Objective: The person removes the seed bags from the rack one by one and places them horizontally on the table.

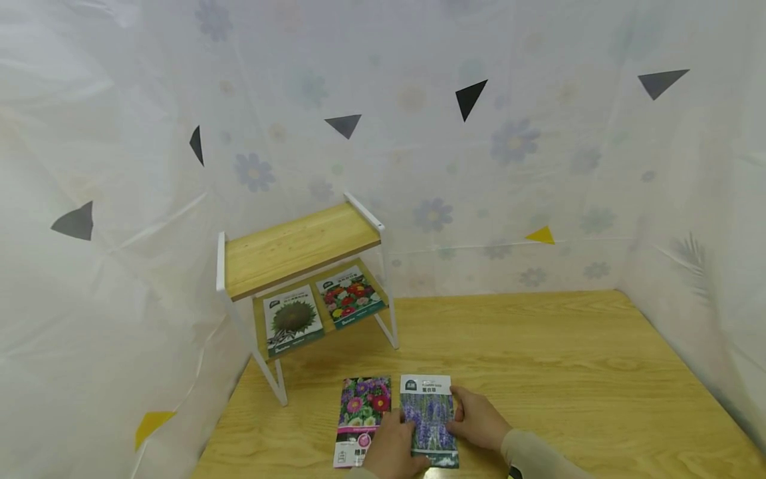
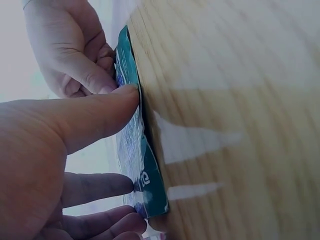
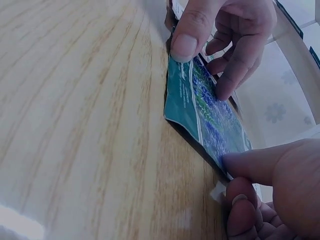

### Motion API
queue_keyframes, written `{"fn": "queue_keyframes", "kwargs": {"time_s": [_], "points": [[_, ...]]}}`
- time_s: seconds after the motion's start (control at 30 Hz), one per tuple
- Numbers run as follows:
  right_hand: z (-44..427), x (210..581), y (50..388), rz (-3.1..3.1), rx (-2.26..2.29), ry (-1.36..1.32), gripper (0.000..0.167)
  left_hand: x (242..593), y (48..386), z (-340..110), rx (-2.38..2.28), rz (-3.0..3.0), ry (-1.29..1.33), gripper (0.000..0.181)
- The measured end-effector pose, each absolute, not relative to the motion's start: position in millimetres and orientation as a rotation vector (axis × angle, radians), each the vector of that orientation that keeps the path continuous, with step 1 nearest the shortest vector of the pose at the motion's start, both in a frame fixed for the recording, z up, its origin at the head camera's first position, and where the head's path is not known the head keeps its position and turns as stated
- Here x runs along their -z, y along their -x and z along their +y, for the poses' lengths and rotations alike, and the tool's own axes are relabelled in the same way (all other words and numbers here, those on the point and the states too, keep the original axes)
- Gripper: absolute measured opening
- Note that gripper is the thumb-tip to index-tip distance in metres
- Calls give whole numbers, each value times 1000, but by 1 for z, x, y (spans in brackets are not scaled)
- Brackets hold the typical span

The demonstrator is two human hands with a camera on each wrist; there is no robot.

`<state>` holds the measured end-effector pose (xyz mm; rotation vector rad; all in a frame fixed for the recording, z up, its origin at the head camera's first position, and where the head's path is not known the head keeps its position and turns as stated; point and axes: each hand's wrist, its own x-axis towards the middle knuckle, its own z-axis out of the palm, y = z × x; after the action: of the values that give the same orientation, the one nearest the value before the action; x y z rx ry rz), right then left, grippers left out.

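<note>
A lavender seed packet (image 1: pixel 426 406) with a white top and green bottom band lies face up on the wooden table. My left hand (image 1: pixel 390 449) is at its lower left; in the left wrist view the thumb (image 2: pixel 107 112) rests on the green bottom edge and fairly straight fingers touch the side. On the opposite side, my right hand (image 1: pixel 481 420) pinches the packet's right edge, thumb (image 3: pixel 250 162) on top and curled fingers beside and below the edge. Left of it lies a pink-flowered seed packet (image 1: pixel 359 402), partly covered by my left hand.
A two-tier wooden shelf (image 1: pixel 305 246) with white metal sides stands at the back left. Its lower tier holds a sunflower packet (image 1: pixel 293 318) and a packet with red and mixed flowers (image 1: pixel 349 296). Flower-patterned sheeting (image 1: pixel 419 166) encloses the table (image 1: pixel 556 359).
</note>
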<state>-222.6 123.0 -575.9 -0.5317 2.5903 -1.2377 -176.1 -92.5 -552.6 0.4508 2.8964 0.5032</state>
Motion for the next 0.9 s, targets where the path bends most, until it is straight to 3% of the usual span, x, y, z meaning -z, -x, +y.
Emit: {"fn": "queue_keyframes", "kwargs": {"time_s": [0.57, 0.9], "points": [[128, 576, 224, 2473, 1425, 478, 78, 531, 166, -101, -808, 2899, -354, 51], [126, 558, 225, 2433, 1502, 488, 62, 521, 167, -125, -881, 3138, -467, 37]]}}
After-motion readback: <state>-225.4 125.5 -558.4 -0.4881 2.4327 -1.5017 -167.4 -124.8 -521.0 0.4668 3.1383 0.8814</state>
